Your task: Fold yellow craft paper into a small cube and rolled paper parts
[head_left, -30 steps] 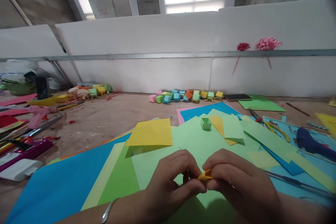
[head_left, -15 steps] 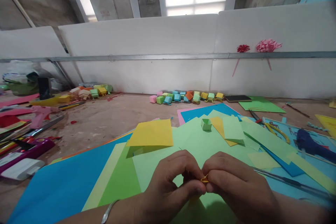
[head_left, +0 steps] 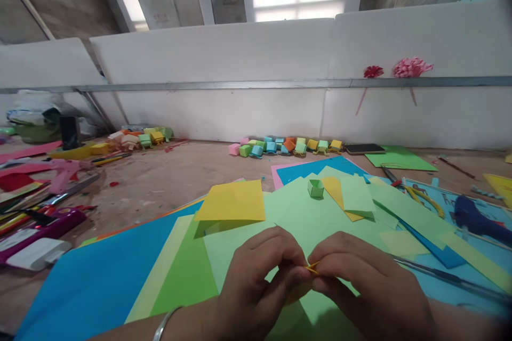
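Between my fingertips is a small folded piece of yellow-orange paper [head_left: 312,267], mostly hidden by the fingers. My left hand [head_left: 266,272] pinches its left end between thumb and forefinger; a silver bangle sits on that wrist. My right hand [head_left: 360,277] pinches the other end, fingertips nearly meeting the left ones. Both hands hover over a pale green sheet [head_left: 288,210]. Beyond them a tiny green folded paper box [head_left: 316,188] stands on that sheet. A yellow sheet [head_left: 232,201] lies to its left.
Scissors with yellow handles [head_left: 424,200], a pen [head_left: 444,275] and paper strips lie at the right. Small folded paper pieces [head_left: 280,145] line the white wall. A blue sheet [head_left: 92,282], a white charger [head_left: 39,254] and a pink glue gun [head_left: 62,173] are leftward.
The small yellow-orange paper has turned between my fingertips and now shows thin crossed edges. My right fingers have shifted slightly apart from the thumb, and the view has tilted a little.
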`<state>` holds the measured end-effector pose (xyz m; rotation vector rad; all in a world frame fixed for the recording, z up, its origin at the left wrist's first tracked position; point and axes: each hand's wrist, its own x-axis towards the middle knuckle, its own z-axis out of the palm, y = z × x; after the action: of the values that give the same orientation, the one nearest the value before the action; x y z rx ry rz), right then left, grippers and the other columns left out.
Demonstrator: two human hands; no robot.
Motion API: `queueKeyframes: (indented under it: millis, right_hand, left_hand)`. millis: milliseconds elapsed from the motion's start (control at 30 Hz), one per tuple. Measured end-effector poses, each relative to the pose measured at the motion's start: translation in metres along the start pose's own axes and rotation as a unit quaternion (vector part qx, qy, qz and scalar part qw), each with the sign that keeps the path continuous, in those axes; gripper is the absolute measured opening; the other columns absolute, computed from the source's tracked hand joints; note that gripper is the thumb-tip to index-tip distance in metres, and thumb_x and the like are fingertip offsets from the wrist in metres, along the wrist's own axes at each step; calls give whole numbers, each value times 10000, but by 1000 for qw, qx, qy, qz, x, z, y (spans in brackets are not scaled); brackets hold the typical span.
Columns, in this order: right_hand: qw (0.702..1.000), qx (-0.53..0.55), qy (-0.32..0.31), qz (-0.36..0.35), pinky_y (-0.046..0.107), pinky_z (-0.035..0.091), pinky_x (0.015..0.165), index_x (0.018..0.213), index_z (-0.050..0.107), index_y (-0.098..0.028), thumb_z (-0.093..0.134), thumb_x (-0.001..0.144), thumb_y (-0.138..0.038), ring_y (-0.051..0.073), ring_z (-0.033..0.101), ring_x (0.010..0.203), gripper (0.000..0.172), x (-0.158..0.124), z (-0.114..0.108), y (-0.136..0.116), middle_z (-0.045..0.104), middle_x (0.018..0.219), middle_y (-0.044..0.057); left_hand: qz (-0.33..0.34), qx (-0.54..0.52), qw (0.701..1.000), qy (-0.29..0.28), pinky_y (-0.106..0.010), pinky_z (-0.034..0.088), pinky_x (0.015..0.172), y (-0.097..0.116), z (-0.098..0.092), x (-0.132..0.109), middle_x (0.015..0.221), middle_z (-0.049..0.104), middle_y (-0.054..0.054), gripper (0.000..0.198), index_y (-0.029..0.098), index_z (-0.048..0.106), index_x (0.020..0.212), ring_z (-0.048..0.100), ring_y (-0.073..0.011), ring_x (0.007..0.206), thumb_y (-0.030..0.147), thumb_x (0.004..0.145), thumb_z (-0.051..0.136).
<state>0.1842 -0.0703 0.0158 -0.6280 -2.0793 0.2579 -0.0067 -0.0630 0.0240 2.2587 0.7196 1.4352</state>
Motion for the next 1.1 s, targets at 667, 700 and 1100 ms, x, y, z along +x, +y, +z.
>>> queueKeyframes:
  millis: [667,700,1100]
  right_hand:
    - [994,41,-23,102,153,485,551,788,679,-196,637,880,-196,87,642,574,101,10,-12,0,706,666,-24]
    - [991,48,-24,120,153,482,536,775,684,-197,634,876,-199,86,633,554,112,9,-12,1,701,648,-27]
    - [989,42,-5,143,214,486,515,1131,640,-275,613,903,-400,114,624,589,261,-24,-15,2,660,714,-15]
  left_hand:
    - [-140,-97,985,-8,-198,394,560,-8,5,-2,669,537,7,322,179,543,715,480,-106,612,422,923,578]
    - [-172,-124,977,-10,-202,387,553,-8,6,-3,667,526,8,338,176,545,713,468,-107,611,448,908,593]
    - [-381,-241,888,94,-186,349,509,-22,5,9,609,462,67,318,168,529,724,413,-69,524,427,790,702]
